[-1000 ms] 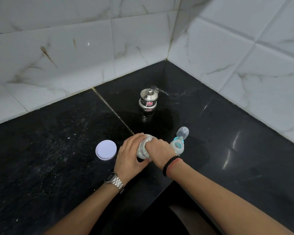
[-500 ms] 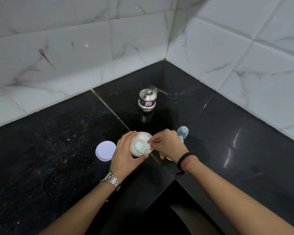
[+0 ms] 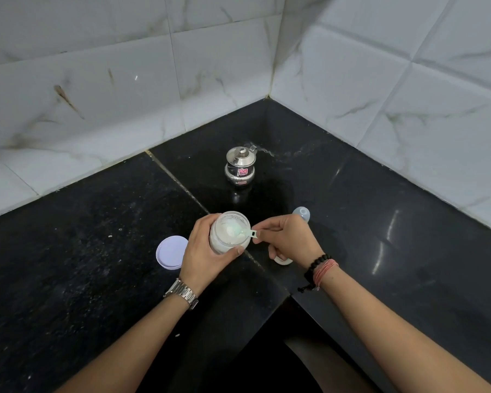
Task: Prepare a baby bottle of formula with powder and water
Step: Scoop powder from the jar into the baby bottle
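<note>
My left hand (image 3: 203, 251) grips an open clear jar of white powder (image 3: 229, 232) and tilts its mouth toward me. My right hand (image 3: 288, 239) pinches the handle of a small pale green scoop (image 3: 245, 232) whose bowl lies inside the jar on the powder. The jar's white lid (image 3: 170, 252) lies flat on the black counter to the left. Most of the baby bottle (image 3: 283, 260) is hidden under my right hand; only its base shows. A clear bottle cap (image 3: 301, 214) stands just behind that hand.
A small lidded steel pot (image 3: 240, 167) with a pink sticker stands farther back near the tiled corner. The black stone counter (image 3: 82, 251) has a notch cut into its front edge below my arms. White marble tiles (image 3: 380, 95) rise on both walls.
The jar has tilted up so its open mouth faces me. My right hand came off the jar's top and now holds the scoop in the powder; the bottle is now covered.
</note>
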